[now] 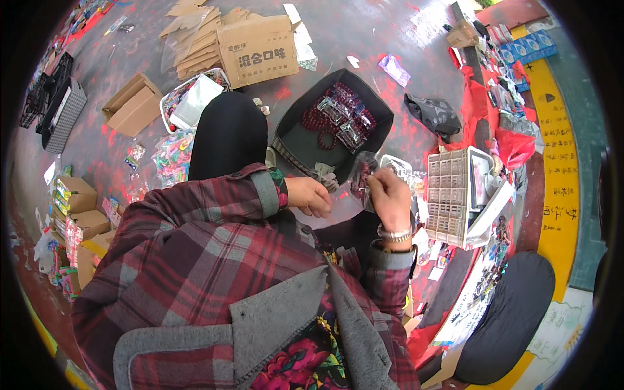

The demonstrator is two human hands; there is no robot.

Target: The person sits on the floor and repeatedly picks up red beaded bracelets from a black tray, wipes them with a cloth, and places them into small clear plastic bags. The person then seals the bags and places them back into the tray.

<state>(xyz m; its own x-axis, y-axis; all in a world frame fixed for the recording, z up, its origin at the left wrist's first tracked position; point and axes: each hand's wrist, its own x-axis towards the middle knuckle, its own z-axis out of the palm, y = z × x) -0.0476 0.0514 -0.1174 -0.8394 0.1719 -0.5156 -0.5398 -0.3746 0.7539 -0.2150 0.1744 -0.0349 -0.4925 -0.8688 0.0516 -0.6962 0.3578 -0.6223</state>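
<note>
Pinching a small clear bag (362, 181) with dark contents between thumb and fingers, the right hand (390, 195) is holding it just right of the centre of the frame, near the bottom corner of a dark fabric bin (301, 144). The left hand (309, 196) is hanging at the centre, its fingers loosely bent and pointing toward the bag; its palm is facing out of view, so whether it is gripping anything cannot be told. Inside the bin, at upper centre, dark red beads (316, 119) are lying in a heap, and shiny clear packets (351, 134) are resting on and beside them. A pale slatted crate (448, 194) is standing right of the right hand. Toward the upper left, a white basket (166, 114) is sitting between an open cardboard box (135, 104) and the bin, while a larger printed carton (257, 53) is standing above it on the floor (364, 36).
</note>
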